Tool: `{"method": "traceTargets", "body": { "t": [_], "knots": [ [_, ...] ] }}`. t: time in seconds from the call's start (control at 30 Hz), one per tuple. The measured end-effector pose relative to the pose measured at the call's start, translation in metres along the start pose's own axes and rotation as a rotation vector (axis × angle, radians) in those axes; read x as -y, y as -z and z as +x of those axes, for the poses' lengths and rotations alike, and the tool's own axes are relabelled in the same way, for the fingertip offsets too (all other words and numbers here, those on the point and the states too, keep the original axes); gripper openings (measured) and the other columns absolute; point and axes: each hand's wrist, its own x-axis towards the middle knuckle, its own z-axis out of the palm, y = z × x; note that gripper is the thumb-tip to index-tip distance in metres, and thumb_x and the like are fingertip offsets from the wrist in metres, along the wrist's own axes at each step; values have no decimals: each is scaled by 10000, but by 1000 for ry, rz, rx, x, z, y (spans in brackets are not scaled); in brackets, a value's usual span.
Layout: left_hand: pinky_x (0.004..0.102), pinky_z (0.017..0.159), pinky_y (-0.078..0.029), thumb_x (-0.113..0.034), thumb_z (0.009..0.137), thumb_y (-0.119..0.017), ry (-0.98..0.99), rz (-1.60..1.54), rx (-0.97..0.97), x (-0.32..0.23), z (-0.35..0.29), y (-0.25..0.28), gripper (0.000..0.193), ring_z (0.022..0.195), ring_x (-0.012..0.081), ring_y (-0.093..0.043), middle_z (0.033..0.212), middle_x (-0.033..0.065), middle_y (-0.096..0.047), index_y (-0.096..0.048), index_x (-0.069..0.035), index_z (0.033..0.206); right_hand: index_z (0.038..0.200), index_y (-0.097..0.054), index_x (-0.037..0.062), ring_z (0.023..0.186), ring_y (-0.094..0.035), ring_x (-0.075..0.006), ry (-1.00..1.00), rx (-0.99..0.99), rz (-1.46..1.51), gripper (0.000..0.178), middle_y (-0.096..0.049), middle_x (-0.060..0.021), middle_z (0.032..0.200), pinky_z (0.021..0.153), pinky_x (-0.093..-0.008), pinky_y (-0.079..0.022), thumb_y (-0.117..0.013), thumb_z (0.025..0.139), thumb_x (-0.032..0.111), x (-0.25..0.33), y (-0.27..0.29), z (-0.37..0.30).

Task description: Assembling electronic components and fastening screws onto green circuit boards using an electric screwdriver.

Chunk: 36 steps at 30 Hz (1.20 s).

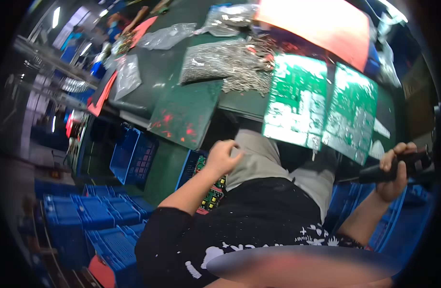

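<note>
At the right side of the head view, the right hand (396, 169) is holding a dark elongated object (372, 174), its grip closing around it with fingers and thumb; the object's kind is staying unclear. Its tip is lying near the lower corner of the right-hand green circuit board (350, 113), though whether they are touching cannot be told. The left hand (224, 157) is hovering by the trousers (256, 156), its grip loosely curled, thumb apart from the fingers, seemingly holding nothing.

By my judgement, the step in hand is handling the dark object beside the boards, and the next move is calling for keeping it clear of that corner. The left-hand green circuit board (295, 101) is lying just beside the other, both jutting over the near edge of the surface (165, 62). Beyond the left hand, a bag of thin metal pieces (208, 62) is resting near loose ones (247, 82).
</note>
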Motion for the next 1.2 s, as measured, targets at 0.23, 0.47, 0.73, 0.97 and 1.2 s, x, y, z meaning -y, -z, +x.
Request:
{"method": "traceTargets", "body": {
  "t": [0.23, 0.47, 0.73, 0.97, 1.2],
  "knots": [
    [371, 798, -445, -111, 777, -639, -197, 45, -274, -4, 100, -2, 120, 842, 287, -574, 856, 119, -618, -628, -32, 867, 1287, -370, 62, 679, -509, -143, -16, -12, -55, 470, -516, -133, 1075, 630, -276, -430, -559, 857, 66, -14, -12, -4],
    [410, 836, -472, -245, 789, -633, -488, 498, -169, -14, 256, -62, 204, 965, 297, -578, 1017, 82, -635, -687, -122, 942, 1235, -398, 48, 663, -525, -143, -16, -16, -78, 431, -545, -138, 1053, 586, -266, -437, -588, 853, 105, -14, -46, 0],
    [443, 845, -487, -195, 778, -644, -181, 654, 161, -19, 291, -75, 213, 977, 342, -597, 1032, 144, -634, -669, -66, 946, 1218, -381, 37, 666, -519, -140, -19, -103, -183, 404, -533, -149, 1049, 602, -270, -437, -563, 860, 79, 8, -18, -26],
    [448, 796, -506, -70, 788, -523, -348, 636, 49, -9, 282, -80, 156, 908, 362, -613, 977, 191, -620, -613, -23, 907, 1234, -379, 39, 689, -510, -140, 1, -50, -158, 414, -525, -144, 1068, 641, -291, -429, -556, 863, 85, -1, -16, -8],
    [398, 822, -489, -82, 797, -580, -350, 279, -91, 2, 269, -64, 184, 916, 323, -618, 970, 164, -640, -616, -35, 972, 1232, -374, 30, 682, -508, -139, 21, -18, -111, 418, -521, -145, 1065, 631, -292, -424, -558, 864, 106, -13, -24, 1]
  ]
}}
